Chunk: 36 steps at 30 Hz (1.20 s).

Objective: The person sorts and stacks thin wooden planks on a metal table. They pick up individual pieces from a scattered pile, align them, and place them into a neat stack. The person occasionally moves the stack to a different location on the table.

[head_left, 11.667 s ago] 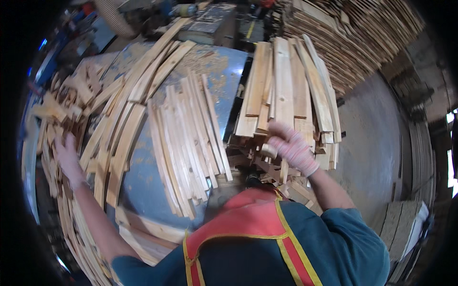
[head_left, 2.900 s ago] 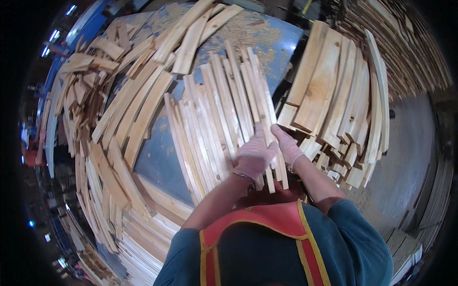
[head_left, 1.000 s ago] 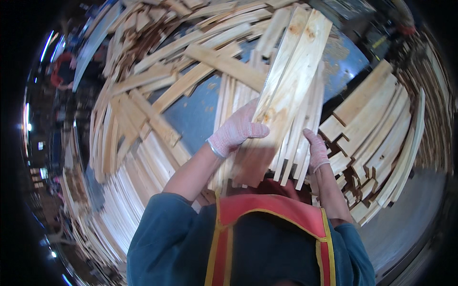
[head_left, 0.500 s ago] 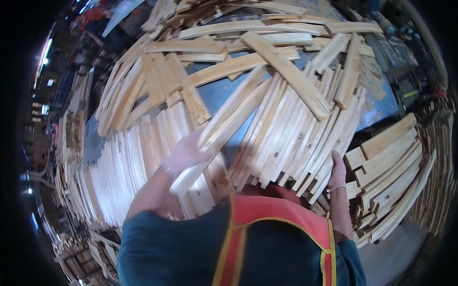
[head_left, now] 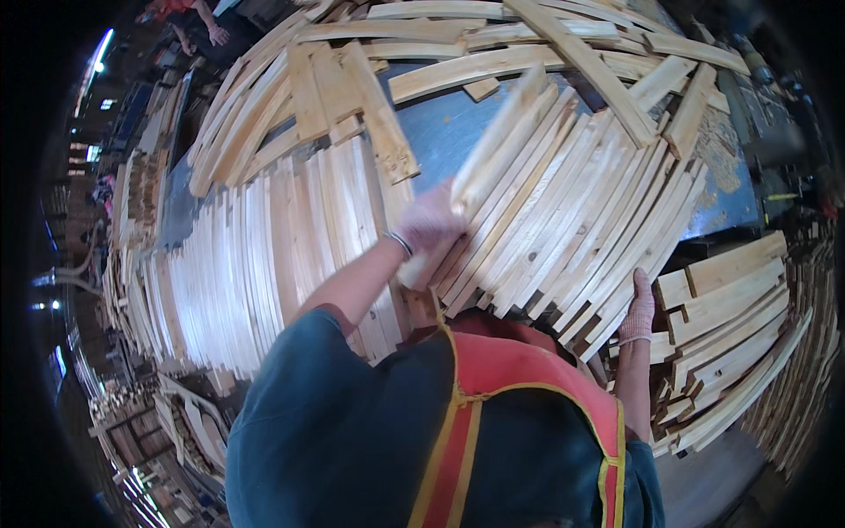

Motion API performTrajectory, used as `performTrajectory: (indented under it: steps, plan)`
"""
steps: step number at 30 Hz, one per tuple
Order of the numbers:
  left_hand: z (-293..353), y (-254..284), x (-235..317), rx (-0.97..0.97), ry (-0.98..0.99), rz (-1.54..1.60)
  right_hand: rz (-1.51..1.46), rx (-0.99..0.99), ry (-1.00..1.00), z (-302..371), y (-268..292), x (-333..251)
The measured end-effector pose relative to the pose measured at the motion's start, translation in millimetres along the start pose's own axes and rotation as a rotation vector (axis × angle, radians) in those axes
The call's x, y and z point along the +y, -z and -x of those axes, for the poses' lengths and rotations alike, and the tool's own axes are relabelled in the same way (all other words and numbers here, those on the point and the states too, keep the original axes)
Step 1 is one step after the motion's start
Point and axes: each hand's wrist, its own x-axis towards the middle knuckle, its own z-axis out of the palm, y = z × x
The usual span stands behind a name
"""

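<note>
In my left hand (head_left: 433, 220), which wears a pale knitted glove, a pair of light wooden strips (head_left: 500, 145) is gripped near the near end. They slant away from me, blurred by motion, along the left side of a row of wooden strips (head_left: 563, 220). My right hand (head_left: 640, 312), gloved too, lies flat against the outer right side of that row, near its closest end; some of its fingers are hidden. To the left spreads another wide row of pale strips (head_left: 246, 255), close to my left forearm.
Loose boards (head_left: 493, 66) lie crisscrossed at the far side of the blue tabletop (head_left: 431, 132). Stacked thicker pieces (head_left: 731, 308) stand to my right, with sawdust (head_left: 722, 158) behind. Another person's hand (head_left: 217, 35) shows at the far left.
My left hand has carried its strips to the right, up against the right-hand row. The right hand stays at the row's outer side. The view has shifted a little.
</note>
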Motion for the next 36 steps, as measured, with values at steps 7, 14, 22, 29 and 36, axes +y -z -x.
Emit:
performTrajectory:
  steps: [7, 14, 22, 29, 36]
  plan:
    - [-19, -14, 15, -0.059, -0.093, -0.090, 0.036, 0.030, 0.098, -12, 22, 3]
    - [-98, -10, -2, -0.277, -0.102, -0.027, -0.222, 0.010, 0.059, 4, -10, -18]
    - [-106, -20, 48, -0.199, 0.065, -0.045, -0.079, -0.098, -0.038, -3, -8, -17]
    - [-104, -30, 41, -0.202, -0.077, -0.036, 0.113, 0.035, 0.109, 30, -13, -4]
    - [-126, -48, 4, -0.261, -0.037, 0.450, -0.386, 0.051, -0.125, 29, -4, -3]
